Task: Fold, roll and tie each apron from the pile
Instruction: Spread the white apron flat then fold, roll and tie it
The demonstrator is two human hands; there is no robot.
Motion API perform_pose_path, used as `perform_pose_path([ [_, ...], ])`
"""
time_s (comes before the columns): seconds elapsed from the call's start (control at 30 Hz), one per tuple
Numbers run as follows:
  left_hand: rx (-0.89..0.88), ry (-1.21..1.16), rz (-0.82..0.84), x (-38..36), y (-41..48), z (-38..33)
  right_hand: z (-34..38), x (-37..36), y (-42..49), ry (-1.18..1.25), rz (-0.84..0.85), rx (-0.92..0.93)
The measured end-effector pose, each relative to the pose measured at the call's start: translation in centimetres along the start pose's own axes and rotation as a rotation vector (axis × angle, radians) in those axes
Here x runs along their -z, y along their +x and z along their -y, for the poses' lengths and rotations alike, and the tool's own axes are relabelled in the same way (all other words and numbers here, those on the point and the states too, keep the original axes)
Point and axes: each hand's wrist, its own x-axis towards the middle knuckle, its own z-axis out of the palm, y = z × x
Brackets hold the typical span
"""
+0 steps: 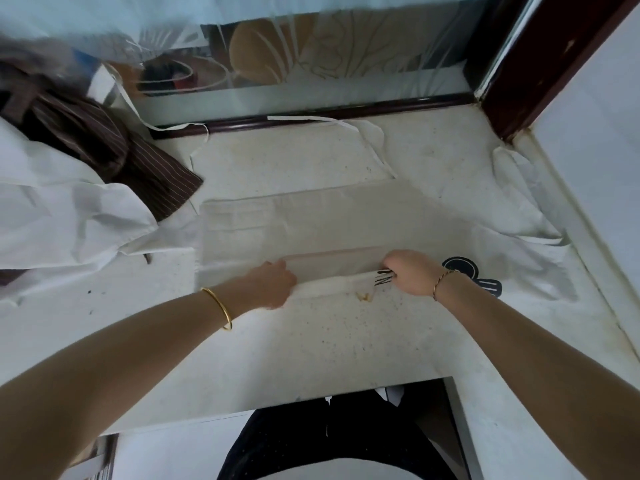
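A cream apron [311,220] lies folded into a long band across the middle of the speckled counter [311,341]. Its near edge is turned up into a small roll [332,284]. My left hand [273,284] grips the left end of that roll, fingers curled over the cloth. My right hand [412,271] grips the right end, next to black printed lettering [384,277]. The apron's white ties [346,124] trail toward the back of the counter.
A pile of aprons sits at the left: a white one [69,216] and a brown striped one [114,150]. Another white cloth with a black print [471,275] lies at the right. A glass panel [311,74] and dark wooden frame [540,64] close off the back.
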Motion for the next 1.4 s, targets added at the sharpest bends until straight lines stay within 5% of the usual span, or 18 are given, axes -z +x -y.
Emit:
perform_pose_path([
  [0.17, -0.100, -0.215, 0.277, 1.4, -0.5, 2.3, 0.1, 3.1, 1.0, -0.100, 0.273, -0.058],
  [0.3, -0.031, -0.400, 0.262, 3.5, 0.2, 5.7, -0.3, 6.3, 3.1, -0.051, 0.308, -0.128],
  [0.6, 0.167, -0.413, 0.092, 3.6, 3.0, 13.4, -0.4, 10.2, 10.1, 0.045, 0.116, -0.035],
  [0.93, 0.237, -0.383, -0.012, 2.2, 6.4, 16.0, -0.2, 9.5, 15.4, -0.218, -0.184, 0.025],
  [1.17, 0.248, -0.400, -0.138, 2.4, 6.9, 15.5, -0.8, 8.5, 15.2, -0.303, -0.118, -0.031],
  [1.4, 0.281, -0.406, -0.169, 1.7, 6.5, 16.2, 0.5, 8.3, 16.2, -0.288, -0.283, -0.008],
])
